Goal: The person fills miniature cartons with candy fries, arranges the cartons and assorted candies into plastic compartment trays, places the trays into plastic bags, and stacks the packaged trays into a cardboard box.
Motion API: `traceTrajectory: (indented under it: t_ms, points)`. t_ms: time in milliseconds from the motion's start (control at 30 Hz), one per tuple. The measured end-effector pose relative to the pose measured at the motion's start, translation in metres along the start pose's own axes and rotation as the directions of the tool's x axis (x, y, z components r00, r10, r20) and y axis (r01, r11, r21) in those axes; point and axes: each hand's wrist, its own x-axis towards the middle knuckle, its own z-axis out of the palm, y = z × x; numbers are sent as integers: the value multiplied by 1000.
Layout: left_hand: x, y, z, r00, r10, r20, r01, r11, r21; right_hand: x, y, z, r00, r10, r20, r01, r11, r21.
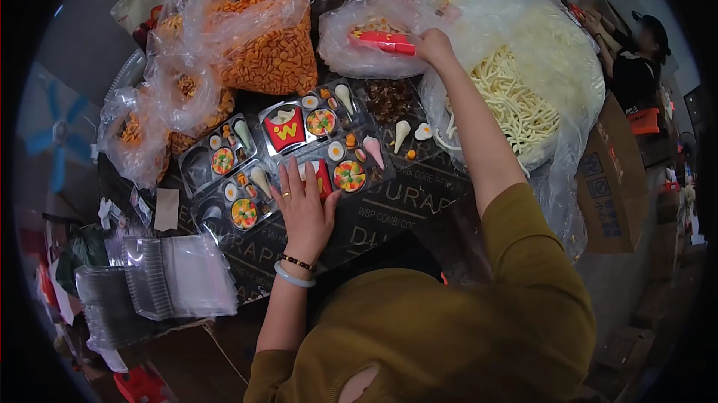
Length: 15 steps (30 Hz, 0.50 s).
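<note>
My left hand [305,205] lies flat with its fingers stretched over a clear plastic tray, partly covering a red toy fries box [323,180]. Small toy foods sit in that tray: a pizza [349,176], a fried egg [336,151] and a pink cone [373,152]. At the back, my right hand [435,47] grips the end of another red toy fries box [383,41], over an opened clear bag [336,55]; its fingertips are partly hidden. Behind my left hand, a neighbouring tray holds a red box with a yellow W [284,130] and a pizza [321,122].
Bags of small orange pieces [269,59] stand at the back left. A large bag of pale sticks [516,104] is beside my right arm. Stacked clear trays [146,276] and plastic sleeves [198,276] lie front left. Another person [636,66] works at far right.
</note>
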Motion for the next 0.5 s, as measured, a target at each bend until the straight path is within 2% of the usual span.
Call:
traceTrajectory:
  t_ms: [100,200,233,300,333,367,433,467,500]
  points:
    - [35,5,-10,992,101,-72,-110,984,-138,12,-10,-1,994,-6,112,10,999,-42]
    - [98,16,-7,928,262,-264,-328,912,-247,-9,-19,2,981,-163,100,165,986,-9]
    - [125,21,-3,895,318,-313,-404,874,-269,-19,-28,1,986,-139,89,139,990,4]
    - [182,30,8,866,409,-289,-492,804,-335,-40,-49,-5,930,-359,-76,346,927,-145]
    - [210,34,12,834,464,-300,-545,780,-307,-52,-58,-8,873,-466,-140,429,873,-231]
    - [236,38,16,799,516,-308,-595,754,-280,-64,-65,-12,832,-527,-176,483,843,-238]
    - [272,44,22,789,581,-197,-606,790,-97,-86,-71,-21,738,-630,-243,575,775,-261]
    - [281,48,26,754,611,-241,-648,751,-124,-96,-68,-26,743,-622,-249,579,783,-228]
    - [288,52,28,750,636,-180,-661,718,-219,-104,-63,-32,748,-613,-254,581,790,-195]
